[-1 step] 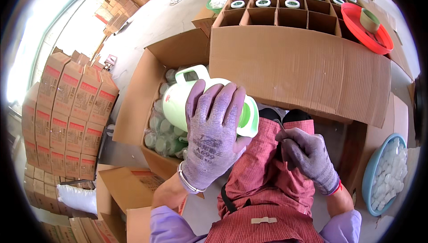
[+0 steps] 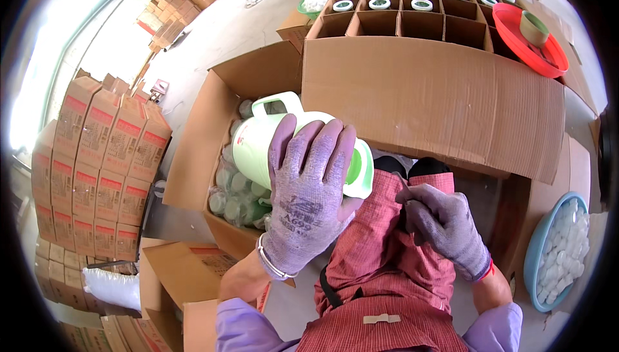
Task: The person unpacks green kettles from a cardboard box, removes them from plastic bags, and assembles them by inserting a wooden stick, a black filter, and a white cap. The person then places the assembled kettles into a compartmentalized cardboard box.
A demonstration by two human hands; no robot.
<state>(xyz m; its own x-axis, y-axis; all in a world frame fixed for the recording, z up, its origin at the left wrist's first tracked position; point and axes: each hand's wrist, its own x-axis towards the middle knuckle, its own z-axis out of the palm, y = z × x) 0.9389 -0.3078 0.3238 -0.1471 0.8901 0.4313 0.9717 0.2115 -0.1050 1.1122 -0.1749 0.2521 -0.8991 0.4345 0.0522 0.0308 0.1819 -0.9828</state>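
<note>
From where I watch, the packing looks roughly half done: the divided carton at the far side has white-lidded pieces seated in its farther cells, while the near row of cells stands empty, so I judge several more pieces have to go in. The open box on the left holds a heap of pale green parts wrapped in clear film, which suggests plenty of stock left to work through. The left hand, in a grey knit glove, is raised in front of the chest with its back toward the camera, fingers spread and curled over the side of a pale green jug, gripping it firmly; the jug lies tilted, handle to the far left, bright green mouth to the right, held in the air above the near edge of the open box and just this side of the big cardboard flap. The right hand, also gloved, sits lower and to the right against the red striped apron, fingers pinched together as though around something small, but I cannot tell what, or whether anything is there. To the near right is a blue basin of white caps, and at the far right a red tray.
</note>
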